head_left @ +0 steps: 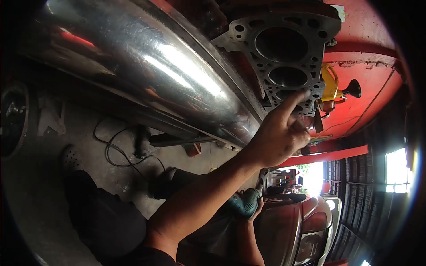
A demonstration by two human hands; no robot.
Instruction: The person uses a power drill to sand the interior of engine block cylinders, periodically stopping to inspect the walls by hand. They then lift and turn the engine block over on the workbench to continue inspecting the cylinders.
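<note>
The scene lies on its side, with the floor toward the left edge. My left hand (282, 137) reaches across with the index finger stretched out and the other fingers loosely curled, nothing seen in it. That fingertip overlaps the lower bores of a grey engine block (284, 64), whose flat face shows round cylinder bores and smaller holes. Lower in the frame, my right hand (256, 212) grips a teal power drill (244, 203), partly hidden behind my left forearm. The drill's nose points toward the upper right.
A large shiny metal cylinder (164, 71) runs diagonally beside the block. Behind the block are a red surface (359, 97) and a yellow container (329, 82) with a black funnel (353, 88). A black cable (108, 150) lies on the concrete floor. A parked vehicle (295, 226) stands beyond.
</note>
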